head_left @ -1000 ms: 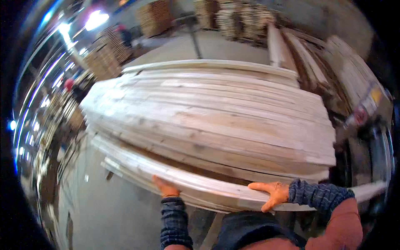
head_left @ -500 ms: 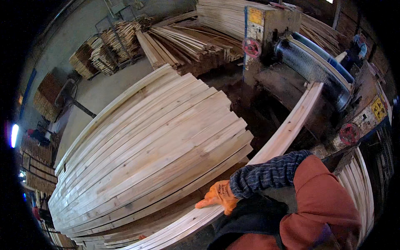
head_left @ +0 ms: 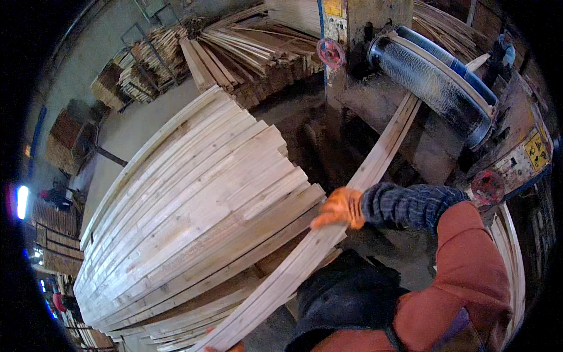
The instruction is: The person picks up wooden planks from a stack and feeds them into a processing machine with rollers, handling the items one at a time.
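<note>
Long narrow wooden boards [head_left: 293, 261], lying together with a seam between them, run from the lower edge up to the right. Their far ends reach a ridged metal roller [head_left: 431, 85]. My right hand [head_left: 341, 209], in an orange glove, grips the boards from above about midway along. Only bits of my left hand [head_left: 233, 347] show at the lower edge, orange on either side of the boards' near part; the rest is hidden. Left of the boards lies a broad stack of pale planks [head_left: 193, 217] with uneven ends.
A worn machine frame [head_left: 363, 35] holds the roller, with red handwheels [head_left: 331, 53] on its posts. Beyond it a person [head_left: 502, 53] stands near a board end. More timber piles [head_left: 252, 58] lie at the back, and boards [head_left: 507, 258] stand at the right.
The boards have slid forward, and their far ends now meet the roller. My right hand has moved up and to the right. More of my left hand's glove shows.
</note>
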Motion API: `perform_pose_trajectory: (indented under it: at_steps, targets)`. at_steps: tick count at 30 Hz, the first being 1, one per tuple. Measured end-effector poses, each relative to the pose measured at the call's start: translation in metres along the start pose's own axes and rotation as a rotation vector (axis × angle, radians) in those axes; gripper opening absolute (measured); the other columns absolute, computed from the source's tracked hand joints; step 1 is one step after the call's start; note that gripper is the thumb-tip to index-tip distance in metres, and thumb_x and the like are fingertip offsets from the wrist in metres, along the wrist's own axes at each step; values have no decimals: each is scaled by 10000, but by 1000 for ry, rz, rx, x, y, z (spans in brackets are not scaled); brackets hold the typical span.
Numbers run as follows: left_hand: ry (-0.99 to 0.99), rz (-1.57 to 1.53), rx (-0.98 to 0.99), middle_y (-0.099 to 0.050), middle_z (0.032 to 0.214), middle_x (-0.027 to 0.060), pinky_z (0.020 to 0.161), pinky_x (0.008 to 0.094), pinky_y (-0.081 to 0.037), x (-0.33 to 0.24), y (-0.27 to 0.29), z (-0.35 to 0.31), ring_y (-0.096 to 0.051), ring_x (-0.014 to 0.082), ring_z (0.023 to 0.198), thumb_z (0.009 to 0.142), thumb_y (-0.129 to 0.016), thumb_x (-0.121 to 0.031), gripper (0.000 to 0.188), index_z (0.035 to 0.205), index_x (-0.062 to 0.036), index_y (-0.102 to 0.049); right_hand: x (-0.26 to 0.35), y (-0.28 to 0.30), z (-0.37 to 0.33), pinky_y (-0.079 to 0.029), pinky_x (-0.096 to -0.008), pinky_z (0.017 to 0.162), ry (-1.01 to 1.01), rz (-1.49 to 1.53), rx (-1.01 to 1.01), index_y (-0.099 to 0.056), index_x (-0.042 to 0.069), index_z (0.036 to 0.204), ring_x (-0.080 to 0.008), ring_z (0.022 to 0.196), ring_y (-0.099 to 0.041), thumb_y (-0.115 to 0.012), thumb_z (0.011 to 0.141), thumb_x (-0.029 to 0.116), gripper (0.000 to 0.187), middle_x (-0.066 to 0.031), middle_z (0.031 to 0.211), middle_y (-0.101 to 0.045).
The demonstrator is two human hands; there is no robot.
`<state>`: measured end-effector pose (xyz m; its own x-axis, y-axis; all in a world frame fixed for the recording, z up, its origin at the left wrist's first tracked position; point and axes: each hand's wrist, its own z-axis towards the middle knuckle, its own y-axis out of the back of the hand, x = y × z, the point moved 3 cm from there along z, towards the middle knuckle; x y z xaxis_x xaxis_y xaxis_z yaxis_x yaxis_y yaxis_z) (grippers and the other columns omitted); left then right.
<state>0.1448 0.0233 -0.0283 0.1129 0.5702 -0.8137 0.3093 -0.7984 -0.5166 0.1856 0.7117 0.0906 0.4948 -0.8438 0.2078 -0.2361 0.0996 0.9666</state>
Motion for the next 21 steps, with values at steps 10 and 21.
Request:
perform_pose_trajectory:
  at_steps: [10,21]
  targets:
    - [453,-168,86,-609,1383,114,1076,531,-418,152,-166,-89,-551,330,1261,906,-603,-619,717,1405,-108,-548,27,-39,9,-474,-479,1020,-67,-112,-44,-294,281,1586,-360,1159,-620,-714,648,209,1031,-174,1339,-606]
    - [-825,1613,922,-594,1362,202,1115,529,-381,55,-308,-126,-525,369,1314,701,-788,-277,679,1308,-32,-609,-44,-34,-41,-433,-468,1080,-229,-33,144,-337,231,1564,-373,1215,-579,-794,586,193,1080,-183,1393,-570]
